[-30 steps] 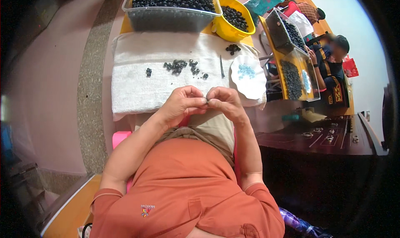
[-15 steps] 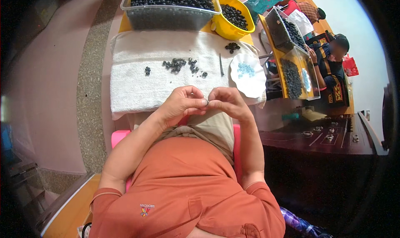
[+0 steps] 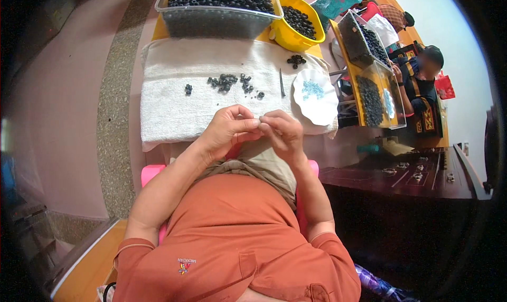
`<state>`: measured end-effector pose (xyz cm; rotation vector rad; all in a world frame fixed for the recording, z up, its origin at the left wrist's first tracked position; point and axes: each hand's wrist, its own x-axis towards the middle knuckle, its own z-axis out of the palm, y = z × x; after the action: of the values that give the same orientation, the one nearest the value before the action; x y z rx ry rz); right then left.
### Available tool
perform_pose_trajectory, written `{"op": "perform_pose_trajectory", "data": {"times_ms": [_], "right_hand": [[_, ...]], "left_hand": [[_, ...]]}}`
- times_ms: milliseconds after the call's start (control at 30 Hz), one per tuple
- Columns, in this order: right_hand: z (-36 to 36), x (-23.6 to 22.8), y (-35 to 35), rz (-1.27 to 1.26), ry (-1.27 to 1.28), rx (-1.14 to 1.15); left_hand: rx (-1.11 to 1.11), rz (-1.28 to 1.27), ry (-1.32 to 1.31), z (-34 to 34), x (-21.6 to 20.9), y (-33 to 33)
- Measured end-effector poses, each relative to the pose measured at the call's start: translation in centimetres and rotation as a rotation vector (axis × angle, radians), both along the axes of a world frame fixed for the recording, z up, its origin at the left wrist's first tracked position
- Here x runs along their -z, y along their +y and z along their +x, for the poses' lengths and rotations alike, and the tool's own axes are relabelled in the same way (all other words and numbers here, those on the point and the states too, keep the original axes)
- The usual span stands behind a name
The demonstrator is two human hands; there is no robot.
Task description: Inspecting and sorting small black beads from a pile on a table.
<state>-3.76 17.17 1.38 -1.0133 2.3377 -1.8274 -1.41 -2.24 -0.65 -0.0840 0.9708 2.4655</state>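
Here the left hand [image 3: 228, 128] and the right hand [image 3: 282, 133] meet just above the near edge of the white towel [image 3: 169, 98] on the desk. Their fingers are pressed together at the tips, pinched on something very small; what it is cannot be made out, because the fingers hide it. On the towel, beyond the hands, lies a loose group of small dark rings [image 3: 227, 82], round and blackish, with one more apart to the left. A thin dark tool [image 3: 282, 82] lies to their right, then a white plate [image 3: 316, 96] with pale blue bits. Further back, a clear tub [image 3: 216, 17] and a yellow bowl [image 3: 296, 35] hold many dark rings; the tub is cut off at the top.
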Motion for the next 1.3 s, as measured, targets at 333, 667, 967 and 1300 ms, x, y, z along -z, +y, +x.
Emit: {"op": "perform_pose_trajectory", "data": {"times_ms": [333,667,967,1300], "right_hand": [[-2.9,0.3,1.3,0.175,-0.222,0.125],[-7.2,0.6,-1.4,0.604,0.299,0.315],[-8.4,0.1,-3.2,0.797,0.358,0.188],[-7.9,0.6,-2.0,0.516,0.199,0.254]], "left_hand": [[-0.115,0.006,-0.023,0.2,0.1,0.3],[-0.125,-0.001,-0.042,-0.1,0.1,-0.1],[-0.146,0.017,-0.049,-0.1,-0.2,-0.2],[-0.157,0.003,-0.046,-0.1,-0.3,-0.3]]}}
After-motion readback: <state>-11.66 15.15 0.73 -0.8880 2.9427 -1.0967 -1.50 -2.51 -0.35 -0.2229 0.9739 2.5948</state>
